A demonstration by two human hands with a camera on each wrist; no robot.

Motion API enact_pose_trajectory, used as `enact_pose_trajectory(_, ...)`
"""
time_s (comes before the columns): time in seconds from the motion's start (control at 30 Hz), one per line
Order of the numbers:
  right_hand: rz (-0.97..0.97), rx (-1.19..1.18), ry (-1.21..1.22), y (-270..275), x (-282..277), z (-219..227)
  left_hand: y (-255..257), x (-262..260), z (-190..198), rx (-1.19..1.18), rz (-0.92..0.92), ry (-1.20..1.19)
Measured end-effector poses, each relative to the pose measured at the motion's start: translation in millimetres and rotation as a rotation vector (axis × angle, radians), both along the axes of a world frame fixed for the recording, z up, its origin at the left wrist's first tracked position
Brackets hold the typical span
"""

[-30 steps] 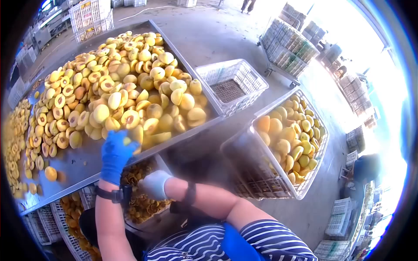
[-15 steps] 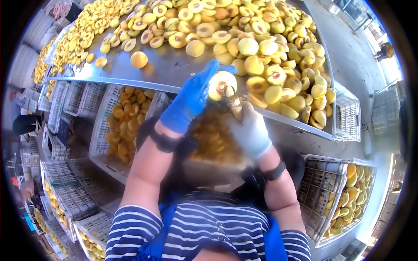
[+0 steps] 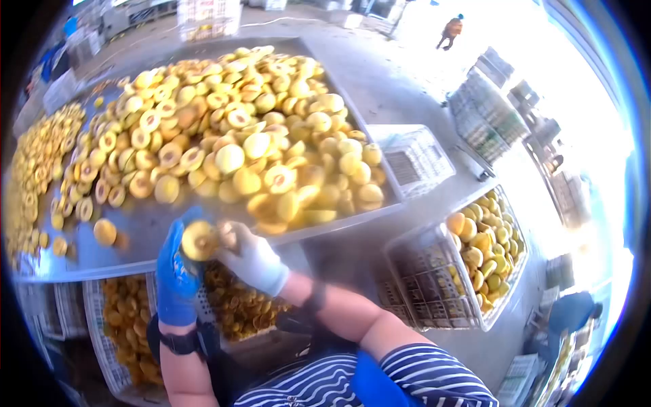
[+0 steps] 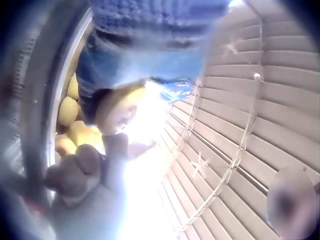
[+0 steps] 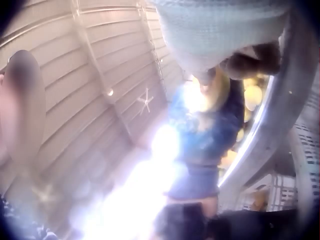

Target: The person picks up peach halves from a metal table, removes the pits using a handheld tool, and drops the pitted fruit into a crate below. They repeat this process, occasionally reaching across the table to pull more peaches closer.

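Here's the fruit half [image 3: 199, 241], up over the near edge of the metal table [image 3: 139, 245]: round, golden yellow, its cut face showing a paler ring around a darker, brownish centre. The left hand [image 3: 176, 281], blue-gloved, has its fingers wrapped round the fruit. In comes white-gloved the right hand [image 3: 256, 263], fingers curled close against it, gripping a tool that blur and knuckles hide. Yellow halves [image 3: 234, 152] heap across the table; a loaded crate [image 3: 434, 285] stands off its right end, brownish scraps [image 3: 244, 308] below its near edge.
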State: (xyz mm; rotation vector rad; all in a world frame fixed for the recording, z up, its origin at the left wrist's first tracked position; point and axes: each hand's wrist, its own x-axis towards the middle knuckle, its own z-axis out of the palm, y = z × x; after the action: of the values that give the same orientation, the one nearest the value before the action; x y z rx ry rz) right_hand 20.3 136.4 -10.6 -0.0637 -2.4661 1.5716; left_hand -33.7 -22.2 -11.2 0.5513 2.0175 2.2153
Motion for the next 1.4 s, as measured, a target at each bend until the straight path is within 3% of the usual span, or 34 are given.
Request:
enact_pose_trajectory(0.03,0.010,-0.095,0.054,2,-4,-7,5,1,-1,0.310,-0.093,-0.227)
enact_pose_trajectory(0.1,0.030,-0.152,0.037,-1,-8,-20,14,6,-3,0.122,-0.096,-0.006)
enact_pose_trajectory(0.23,-0.009,-0.113,-0.034,1,0,-11,27,17,-4,0.032,-0.002,0.036)
enact_pose_trajectory(0.3,-0.091,0.094,0.239,-4,3,-17,29,16,-24,0.081,0.127,-0.076)
enact_pose_trajectory(0.37,-0.136,0.117,0.411,-5,-1,-25,39,19,-17,0.063,0.163,0.239)
enact_pose_trajectory(0.4,-0.154,0.194,0.370,-7,-1,-25,46,17,-21,0.128,0.171,0.145)
enact_pose_trajectory(0.43,-0.182,0.115,0.441,-10,-5,-24,51,16,-25,0.200,0.180,0.050)
enact_pose_trajectory(0.47,-0.206,0.109,0.283,-12,-3,-14,50,18,-20,0.213,0.174,0.029)
enact_pose_trajectory(0.53,-0.196,0.036,0.236,-13,-7,-16,48,18,-15,0.314,0.153,-0.062)
enact_pose_trajectory(0.6,-0.101,0.156,0.353,-19,-6,-16,49,11,-27,0.474,0.075,-0.208)
enact_pose_trajectory(0.67,-0.033,0.179,0.364,-17,-1,-11,34,5,-31,0.480,0.066,-0.224)
enact_pose_trajectory(0.7,0.135,-0.108,-0.018,-10,3,5,28,3,-30,0.501,0.044,-0.236)
enact_pose_trajectory(0.73,0.302,-0.393,-0.401,-5,5,13,27,6,-11,0.710,0.004,-0.440)
enact_pose_trajectory(0.77,0.318,-0.397,-0.392,-3,6,11,23,4,-7,0.704,0.014,-0.425)
enact_pose_trajectory(0.83,0.209,-0.126,-0.090,0,12,4,18,4,-5,0.801,-0.045,-0.392)
enact_pose_trajectory(0.87,0.141,-0.085,-0.162,-1,14,15,18,5,-4,0.784,-0.054,-0.349)
enact_pose_trajectory(0.9,0.084,-0.005,-0.028,0,13,7,17,4,-8,0.781,-0.050,-0.352)
enact_pose_trajectory(0.97,0.001,-0.020,0.066,2,9,11,18,3,-14,0.474,-0.026,-0.131)
enact_pose_trajectory(1.0,-0.007,-0.016,0.060,1,6,10,17,10,-15,0.088,0.130,0.224)
enact_pose_trajectory(1.03,-0.011,0.003,0.122,-1,3,9,16,16,-12,0.099,0.116,0.219)
enact_pose_trajectory(1.1,0.002,0.147,0.196,3,-8,-5,25,17,-8,-0.113,0.139,0.346)
enact_pose_trajectory(1.17,-0.058,0.232,0.197,3,-2,9,33,17,-20,0.044,0.112,0.036)
enact_pose_trajectory(1.2,-0.096,0.258,0.433,0,-7,-8,34,13,-34,0.225,0.074,-0.110)
enact_pose_trajectory(1.23,-0.162,0.243,0.346,-4,-4,-8,36,12,-40,0.503,0.016,-0.322)
enact_pose_trajectory(1.4,-0.115,0.038,0.197,-6,-7,-15,40,18,-28,0.164,0.162,0.007)
